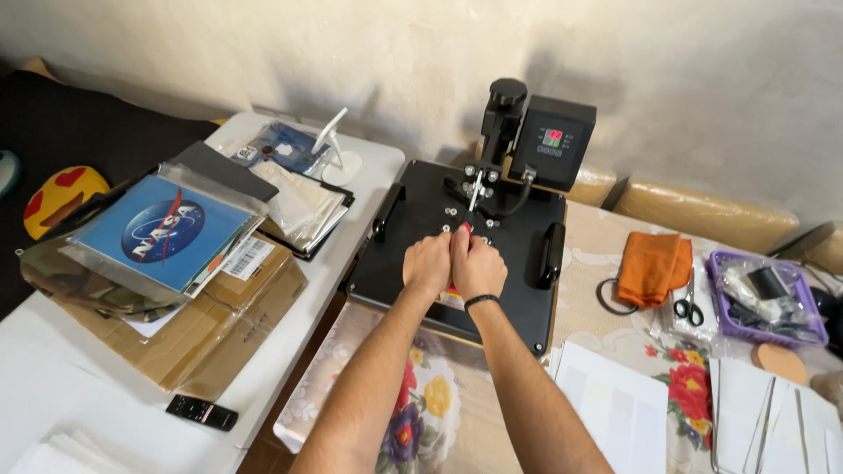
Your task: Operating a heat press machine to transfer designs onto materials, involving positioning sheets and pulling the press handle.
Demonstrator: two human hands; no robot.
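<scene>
Black and flat, the heat press (pixel 421 263) sat at mid-frame with both fists clenched side by side on its red-tipped handle (pixel 463 230). Left hand (pixel 428 263) and right hand (pixel 479 269) were equally near, touching. The handle's long axis ran away from them toward the control box (pixel 551 142) at upper centre.

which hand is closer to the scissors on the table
Right. The right hand sits on the heat press, on the scissors' side; the left hand is beside it, farther away.
</scene>
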